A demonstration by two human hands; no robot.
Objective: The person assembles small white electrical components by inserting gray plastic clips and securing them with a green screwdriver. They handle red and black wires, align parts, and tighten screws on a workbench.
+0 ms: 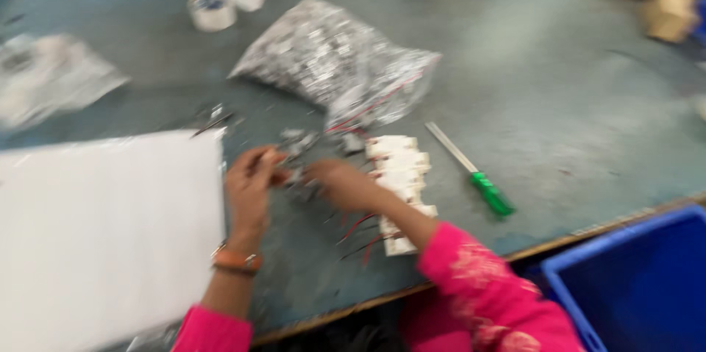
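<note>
Hands (294, 179) together over small metal parts (298, 175)

Small assembly workshop, worn grey-green workbench (588, 102) with chipped wooden front edge, clear bag of small metal parts (338, 65), row of white switch components with red wires (401, 175), green-handled screwdriver (474, 172), tape roll (211, 11), blue plastic crate (640, 278).

Both arms are in bright pink sleeves. The right sleeve (489, 289) has a paler pink pattern all over it, floral-looking, though it's too blurry to be sure. The left sleeve (213, 331) only peeks in at the bottom and looks plain. On the left wrist there's an orange-brown band (237, 260) with a small metallic bit. Left hand (250, 179) and right hand (344, 184) are bare, no gloves.
</note>
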